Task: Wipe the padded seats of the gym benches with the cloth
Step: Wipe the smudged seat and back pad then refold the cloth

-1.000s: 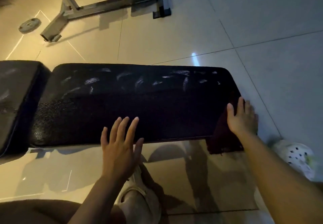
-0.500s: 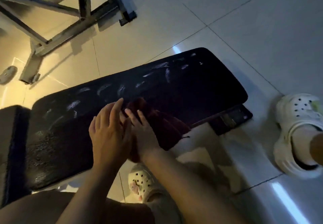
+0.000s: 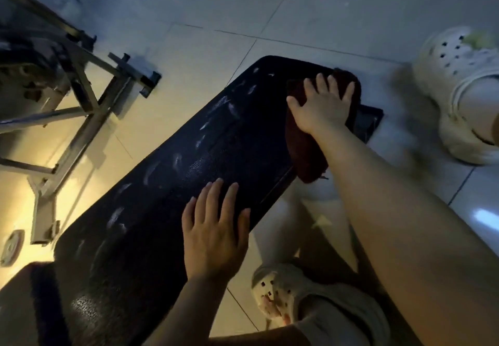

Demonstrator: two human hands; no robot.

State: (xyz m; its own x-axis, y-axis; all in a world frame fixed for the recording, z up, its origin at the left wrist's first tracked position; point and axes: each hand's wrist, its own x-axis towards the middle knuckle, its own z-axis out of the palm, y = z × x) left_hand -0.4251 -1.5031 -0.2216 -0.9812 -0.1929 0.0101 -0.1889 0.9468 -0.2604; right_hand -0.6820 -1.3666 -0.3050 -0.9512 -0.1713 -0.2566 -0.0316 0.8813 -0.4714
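Tiled floor [image 3: 189,48], dim — right hand [image 3: 322,105] pressed cloth [image 3: 305,148] flat at bench pad's [image 3: 167,210] 1 o'clock end; left hand [image 3: 214,233] lay spread, fingers straight, on its near edge.

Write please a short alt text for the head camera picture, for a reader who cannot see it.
A person's right hand presses a dark red cloth flat on the far end of a black padded bench seat, while the left hand rests open on its near edge. Pale streaks mark the pad; white clogs and a metal frame stand on the tiled floor.

Black padded bench seat [image 3: 189,162] runs diag. 7 to 1 o'clock, white streaks along it; dark red cloth [image 3: 305,146] draped over 1 o'clock end.
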